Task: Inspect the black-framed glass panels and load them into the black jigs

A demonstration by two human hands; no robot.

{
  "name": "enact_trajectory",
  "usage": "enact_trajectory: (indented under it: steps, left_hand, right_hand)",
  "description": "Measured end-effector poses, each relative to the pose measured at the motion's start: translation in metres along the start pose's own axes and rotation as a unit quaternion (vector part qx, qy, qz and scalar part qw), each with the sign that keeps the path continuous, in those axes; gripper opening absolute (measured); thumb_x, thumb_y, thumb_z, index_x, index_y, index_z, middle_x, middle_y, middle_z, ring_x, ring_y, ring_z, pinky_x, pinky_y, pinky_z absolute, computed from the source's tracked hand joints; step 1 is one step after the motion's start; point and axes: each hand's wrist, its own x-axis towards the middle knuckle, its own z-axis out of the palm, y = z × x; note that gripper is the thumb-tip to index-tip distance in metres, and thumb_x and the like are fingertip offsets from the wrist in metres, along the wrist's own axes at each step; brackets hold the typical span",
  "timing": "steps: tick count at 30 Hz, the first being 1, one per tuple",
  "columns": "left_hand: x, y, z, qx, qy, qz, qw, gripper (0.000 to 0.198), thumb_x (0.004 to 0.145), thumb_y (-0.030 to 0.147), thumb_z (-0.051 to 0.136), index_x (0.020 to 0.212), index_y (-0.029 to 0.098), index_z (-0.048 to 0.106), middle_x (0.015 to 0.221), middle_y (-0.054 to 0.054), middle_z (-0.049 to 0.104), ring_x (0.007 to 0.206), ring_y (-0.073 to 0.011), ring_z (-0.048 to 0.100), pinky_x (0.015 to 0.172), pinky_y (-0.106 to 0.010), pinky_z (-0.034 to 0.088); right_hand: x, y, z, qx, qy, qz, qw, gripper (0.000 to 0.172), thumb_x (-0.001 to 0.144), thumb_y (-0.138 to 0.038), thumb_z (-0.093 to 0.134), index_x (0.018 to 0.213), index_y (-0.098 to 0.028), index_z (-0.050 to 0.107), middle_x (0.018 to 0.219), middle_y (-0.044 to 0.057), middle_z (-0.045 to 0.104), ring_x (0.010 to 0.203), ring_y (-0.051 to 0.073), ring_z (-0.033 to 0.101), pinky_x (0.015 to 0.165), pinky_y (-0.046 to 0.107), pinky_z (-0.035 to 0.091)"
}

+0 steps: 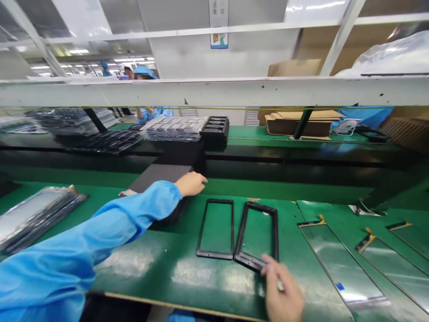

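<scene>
Right hand (283, 293) pinching the near corner of a tilted matte-black rectangular frame (275, 232) on the green mat (150, 286) — a second frame (203, 228) just beside it, left hand (191, 184) well apart, open, in a blue sleeve (134, 214); beyond, stacked black trays (107, 142), print on a wall poster (219, 24) too small to read.

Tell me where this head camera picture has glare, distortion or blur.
In the head view, ceiling light leaves pale glare patches on the glossy green work mat; the long silver glass panels shine strongly; the wide lens bends the long white metal beam; the distant blue-capped workers look soft.
</scene>
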Motion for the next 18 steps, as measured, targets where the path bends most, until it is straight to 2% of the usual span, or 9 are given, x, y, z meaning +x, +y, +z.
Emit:
enact_trajectory:
  steps: [1,2,3,4,5,7,10,14,18]
  left_hand:
    - [-0.002,0.015,0.015,0.006,-0.025,-0.001,1.000,0.035,0.102,0.036,0.070,0.132,0.019,0.068,0.138,-0.012,0.068,0.118,-0.0284,0.069,0.100,-0.051,0.059]
    - [-0.004,0.027,0.028,0.008,-0.046,-0.005,0.999,0.035,0.102,0.036,0.070,0.133,0.018,0.067,0.136,-0.012,0.068,0.116,-0.0278,0.070,0.098,-0.050,0.060]
    - [-0.005,0.036,0.039,0.008,-0.062,-0.013,0.998,0.036,0.102,0.035,0.070,0.134,0.018,0.066,0.135,-0.012,0.068,0.114,-0.0274,0.071,0.096,-0.049,0.061]
    - [-0.007,0.043,0.046,0.003,-0.076,-0.020,0.997,0.037,0.102,0.035,0.071,0.134,0.017,0.066,0.134,-0.012,0.069,0.112,-0.0272,0.071,0.094,-0.048,0.062]
    - [-0.009,0.047,0.050,-0.004,-0.088,-0.027,0.996,0.038,0.102,0.035,0.071,0.134,0.017,0.066,0.133,-0.012,0.069,0.111,-0.0269,0.072,0.093,-0.047,0.062]
    - [-0.011,0.049,0.052,-0.022,-0.106,-0.037,0.993,0.037,0.101,0.035,0.071,0.133,0.016,0.066,0.131,-0.012,0.070,0.109,-0.0263,0.072,0.091,-0.045,0.063]
    - [-0.009,0.039,0.046,-0.058,-0.119,-0.050,0.990,0.033,0.102,0.034,0.071,0.129,0.016,0.067,0.124,-0.010,0.072,0.102,-0.0237,0.073,0.085,-0.042,0.064]
    - [-0.008,0.018,0.040,-0.111,-0.095,-0.053,0.988,0.038,0.104,0.039,0.068,0.132,0.014,0.066,0.116,-0.007,0.073,0.095,-0.0220,0.074,0.080,-0.038,0.065]
    - [-0.012,0.011,0.042,-0.150,-0.054,-0.061,0.985,0.036,0.103,0.039,0.068,0.129,0.014,0.067,0.116,-0.007,0.073,0.094,-0.0219,0.074,0.081,-0.038,0.065]
  right_hand:
    - [0.019,0.015,-0.017,-0.053,0.011,-0.027,0.998,0.040,0.107,-0.043,0.053,0.108,-0.016,0.083,0.109,0.018,0.082,0.101,0.030,0.077,0.094,0.045,0.062]
    - [0.036,0.032,-0.034,-0.124,0.025,-0.055,0.990,0.050,0.107,-0.050,0.048,0.118,-0.013,0.081,0.127,0.023,0.076,0.120,0.037,0.071,0.104,0.057,0.056]
    - [0.049,0.050,-0.049,-0.205,0.045,-0.072,0.975,0.065,0.106,-0.058,0.041,0.123,-0.008,0.080,0.139,0.029,0.068,0.133,0.046,0.061,0.108,0.068,0.049]
    - [0.058,0.067,-0.064,-0.286,0.039,-0.064,0.955,0.079,0.106,-0.065,0.034,0.130,-0.003,0.076,0.146,0.036,0.060,0.142,0.054,0.050,0.109,0.076,0.043]
    - [0.061,0.083,-0.077,-0.343,0.011,-0.055,0.938,0.087,0.105,-0.068,0.028,0.133,0.001,0.073,0.145,0.039,0.059,0.142,0.058,0.048,0.105,0.080,0.043]
    - [0.050,0.107,-0.100,-0.392,-0.062,-0.053,0.916,0.092,0.107,-0.066,0.017,0.136,0.004,0.070,0.144,0.040,0.060,0.140,0.058,0.051,0.101,0.077,0.048]
    - [0.011,0.116,-0.129,-0.397,-0.115,-0.068,0.908,0.080,0.110,-0.062,0.021,0.145,-0.004,0.063,0.153,0.030,0.059,0.142,0.048,0.054,0.108,0.067,0.050]
    - [-0.028,0.099,-0.153,-0.405,-0.141,-0.094,0.898,0.071,0.106,-0.063,0.045,0.157,-0.015,0.052,0.158,0.019,0.059,0.143,0.043,0.056,0.113,0.060,0.051]
    - [-0.034,0.087,-0.169,-0.422,-0.117,-0.114,0.892,0.045,0.111,-0.038,0.041,0.145,-0.024,0.066,0.143,0.010,0.073,0.128,0.035,0.072,0.099,0.049,0.064]
